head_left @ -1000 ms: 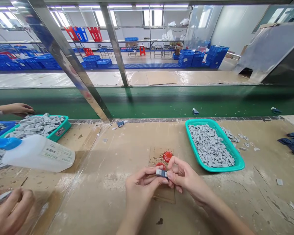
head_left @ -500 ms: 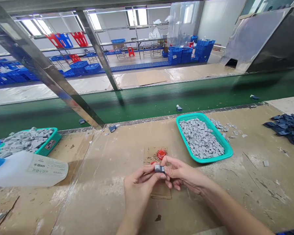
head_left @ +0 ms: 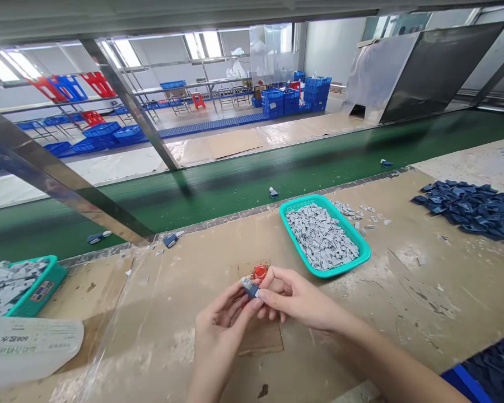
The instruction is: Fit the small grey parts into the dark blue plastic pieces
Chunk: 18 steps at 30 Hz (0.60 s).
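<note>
The small blue and grey piece (head_left: pixel 250 287) had tipped. A second ago it lay almost flat; at this moment its grey end pointed to 10 o'clock and its white end to 4 o'clock. More of its dark blue side showed, too. The left hand (head_left: pixel 220 324) pinched it with thumb and finger. The right hand (head_left: pixel 296 296) pinched it near the white end. It was up over the table (head_left: pixel 185 302), so the work on it did not look done, only turned a new way.

The whole view had swung to the right as well. Now a blue bin (head_left: pixel 466 383) showed at 4 o'clock from the piece, and more of the dark blue pile (head_left: pixel 474 210) showed far out, between 2 and 3. The green basket (head_left: pixel 363 258) full of grey bits (head_left: pixel 323 238) sat nearer, at 2 o'clock. A red cap (head_left: pixel 259 272) was just past the fingers, at 1 o'clock.
</note>
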Tool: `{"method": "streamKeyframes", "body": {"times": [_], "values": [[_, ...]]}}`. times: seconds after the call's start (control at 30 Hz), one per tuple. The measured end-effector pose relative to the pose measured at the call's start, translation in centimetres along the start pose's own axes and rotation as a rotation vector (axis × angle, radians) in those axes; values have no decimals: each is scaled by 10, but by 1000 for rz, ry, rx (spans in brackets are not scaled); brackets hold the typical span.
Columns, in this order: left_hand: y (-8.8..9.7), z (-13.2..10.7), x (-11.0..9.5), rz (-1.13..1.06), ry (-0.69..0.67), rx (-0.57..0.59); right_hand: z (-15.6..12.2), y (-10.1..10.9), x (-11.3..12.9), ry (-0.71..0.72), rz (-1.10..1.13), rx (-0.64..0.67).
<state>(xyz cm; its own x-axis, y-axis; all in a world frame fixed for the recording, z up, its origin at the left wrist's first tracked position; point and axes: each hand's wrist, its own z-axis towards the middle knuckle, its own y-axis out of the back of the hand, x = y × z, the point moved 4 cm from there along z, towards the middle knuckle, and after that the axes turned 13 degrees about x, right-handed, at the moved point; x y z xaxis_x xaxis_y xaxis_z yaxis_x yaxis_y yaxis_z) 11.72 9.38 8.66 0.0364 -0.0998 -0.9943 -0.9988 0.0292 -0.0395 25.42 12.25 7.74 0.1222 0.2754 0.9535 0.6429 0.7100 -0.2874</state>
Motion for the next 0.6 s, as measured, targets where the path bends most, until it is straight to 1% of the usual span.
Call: {"method": "streamKeyframes", "body": {"times": [0.03, 0.07, 0.1, 0.13, 0.17, 0.2, 0.23, 0.27, 0.3, 0.33, 0.4, 0.5, 0.6], "values": [[1, 5, 0, 21, 4, 51, -3, 6, 6, 13, -72, -27], [4, 11, 0, 63, -7, 82, -7, 15, 12, 30, -170, -86], [10, 18, -1, 120, -34, 89, -13, 28, 19, 45, -292, -186], [17, 26, -2, 183, -72, 73, -20, 44, 25, 50, -435, -326], [25, 36, -5, 243, -114, 43, -29, 61, 30, 37, -587, -497], [34, 47, -7, 293, -149, 16, -37, 78, 33, 4, -733, -658], [42, 60, -10, 341, -178, 3, -44, 93, 34, -48, -858, -778], [49, 74, -12, 387, -199, 2, -49, 106, 33, -112, -954, -841], [55, 89, -13, 433, -214, 10, -51, 116, 30, -179, -1027, -862], [59, 105, -14, 482, -224, 22, -51, 123, 25, -240, -1079, -851], [65, 136, -12, 595, -229, 42, -46, 131, 17, -328, -1135, -802], [70, 181, -2, 765, -196, 62, -37, 131, 10, -387, -1159, -775], [75, 220, 8, 937, -164, 46, -32, 127, 12, -380, -1170, -790]]}}
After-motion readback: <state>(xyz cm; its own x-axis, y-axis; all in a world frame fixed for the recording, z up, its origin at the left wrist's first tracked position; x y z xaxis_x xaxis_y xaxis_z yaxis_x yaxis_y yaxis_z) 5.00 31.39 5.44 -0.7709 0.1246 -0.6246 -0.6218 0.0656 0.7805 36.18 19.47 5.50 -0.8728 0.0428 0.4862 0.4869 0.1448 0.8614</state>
